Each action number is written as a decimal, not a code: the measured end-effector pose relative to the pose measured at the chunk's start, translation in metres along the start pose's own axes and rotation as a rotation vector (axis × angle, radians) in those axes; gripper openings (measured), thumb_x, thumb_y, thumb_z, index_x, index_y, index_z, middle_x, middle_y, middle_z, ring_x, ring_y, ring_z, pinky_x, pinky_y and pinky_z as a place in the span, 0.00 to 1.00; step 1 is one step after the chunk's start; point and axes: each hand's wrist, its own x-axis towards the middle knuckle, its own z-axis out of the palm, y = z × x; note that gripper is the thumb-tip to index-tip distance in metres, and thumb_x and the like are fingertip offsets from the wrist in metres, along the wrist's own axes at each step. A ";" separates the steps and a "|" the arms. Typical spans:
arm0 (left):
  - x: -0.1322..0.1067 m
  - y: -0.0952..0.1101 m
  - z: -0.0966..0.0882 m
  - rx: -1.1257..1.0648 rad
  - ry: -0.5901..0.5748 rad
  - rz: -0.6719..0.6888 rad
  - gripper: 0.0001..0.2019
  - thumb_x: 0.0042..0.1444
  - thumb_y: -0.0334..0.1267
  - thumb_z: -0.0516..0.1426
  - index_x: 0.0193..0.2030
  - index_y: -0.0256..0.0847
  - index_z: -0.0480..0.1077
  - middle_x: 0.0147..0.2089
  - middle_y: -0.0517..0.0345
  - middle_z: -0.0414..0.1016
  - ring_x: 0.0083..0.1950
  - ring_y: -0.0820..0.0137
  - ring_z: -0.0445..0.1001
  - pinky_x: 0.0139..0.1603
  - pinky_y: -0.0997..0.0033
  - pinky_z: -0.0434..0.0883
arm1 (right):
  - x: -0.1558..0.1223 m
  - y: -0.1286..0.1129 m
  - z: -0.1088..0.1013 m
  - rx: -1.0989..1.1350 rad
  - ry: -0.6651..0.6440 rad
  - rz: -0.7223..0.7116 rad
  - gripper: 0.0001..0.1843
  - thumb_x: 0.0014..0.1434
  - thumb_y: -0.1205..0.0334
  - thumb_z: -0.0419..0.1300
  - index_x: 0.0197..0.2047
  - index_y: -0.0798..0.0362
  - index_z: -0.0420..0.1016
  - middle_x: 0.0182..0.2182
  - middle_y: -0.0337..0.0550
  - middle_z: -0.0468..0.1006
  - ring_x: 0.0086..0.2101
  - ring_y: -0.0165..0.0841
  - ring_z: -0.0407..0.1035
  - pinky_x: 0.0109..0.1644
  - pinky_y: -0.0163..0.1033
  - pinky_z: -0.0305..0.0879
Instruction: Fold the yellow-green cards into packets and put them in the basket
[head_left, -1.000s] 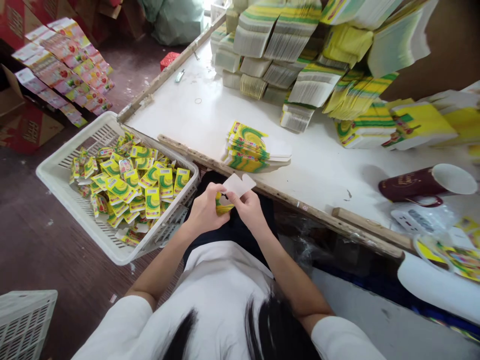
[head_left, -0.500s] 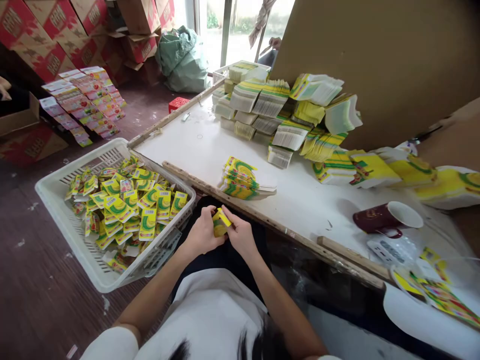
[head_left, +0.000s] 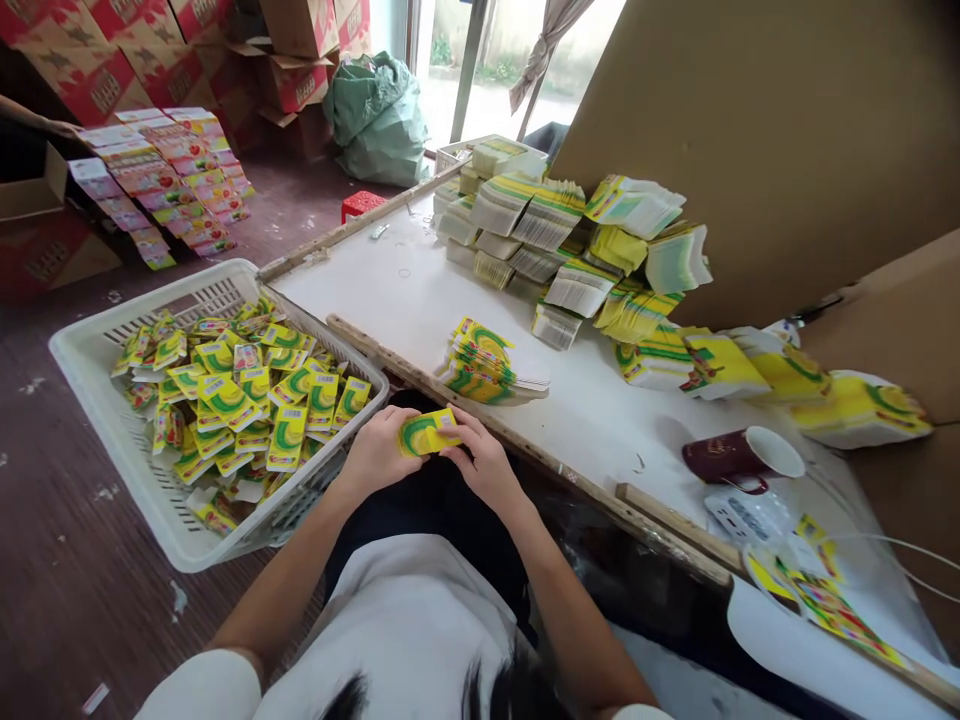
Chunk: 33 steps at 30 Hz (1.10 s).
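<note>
A folded yellow-and-green printed card [head_left: 426, 432] is held between my two hands, above my lap and close to the table's front edge. My left hand [head_left: 379, 447] grips its left end with bent fingers. At the right end, my right hand [head_left: 484, 460] pinches it between thumb and fingers. To the left stands a white plastic basket [head_left: 174, 548] with many similar small yellow-and-green folded cards [head_left: 287, 438] heaped inside. Just beyond my hands, a fanned stack of yellow-and-green cards [head_left: 480, 360] lies on the white table [head_left: 360, 280].
Bundled card stacks [head_left: 551, 215] are piled at the table's back. A maroon mug [head_left: 720, 455] lies on its side near a power strip [head_left: 739, 515]. Beyond are a green sack [head_left: 379, 120], a red stool [head_left: 362, 204], cartons [head_left: 97, 90] and another person's hand [head_left: 64, 128].
The card has turned so that more of its printed face shows, and it now lies flatter across both hands. The view has shifted slightly. The other person's arm has reached toward the pink stacks.
</note>
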 end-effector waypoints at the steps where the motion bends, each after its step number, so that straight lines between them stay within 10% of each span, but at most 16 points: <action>1: 0.001 0.001 -0.001 -0.003 -0.001 0.004 0.25 0.45 0.37 0.67 0.51 0.42 0.69 0.47 0.52 0.77 0.49 0.59 0.78 0.50 0.57 0.75 | 0.001 0.000 -0.001 -0.007 0.007 0.000 0.16 0.64 0.58 0.61 0.54 0.44 0.77 0.62 0.52 0.71 0.60 0.43 0.69 0.64 0.51 0.68; 24: 0.008 0.001 0.000 -0.001 -0.057 0.069 0.24 0.46 0.38 0.67 0.52 0.42 0.70 0.48 0.51 0.77 0.49 0.60 0.77 0.49 0.60 0.75 | 0.012 -0.001 -0.006 0.161 -0.043 0.136 0.21 0.56 0.61 0.68 0.54 0.46 0.78 0.58 0.52 0.73 0.57 0.43 0.71 0.59 0.50 0.71; 28: 0.009 0.003 0.005 -0.051 -0.003 0.074 0.05 0.58 0.36 0.59 0.41 0.42 0.74 0.41 0.54 0.79 0.43 0.65 0.78 0.45 0.64 0.74 | 0.018 -0.006 0.007 0.096 -0.040 0.133 0.31 0.58 0.65 0.64 0.64 0.47 0.67 0.55 0.51 0.76 0.55 0.41 0.72 0.61 0.51 0.69; 33: 0.008 -0.021 -0.024 -0.084 0.175 -0.062 0.08 0.62 0.41 0.57 0.44 0.42 0.76 0.41 0.56 0.80 0.42 0.67 0.78 0.45 0.67 0.73 | 0.038 -0.002 -0.018 0.038 0.092 0.117 0.26 0.60 0.60 0.64 0.61 0.51 0.71 0.53 0.52 0.77 0.50 0.41 0.74 0.58 0.48 0.71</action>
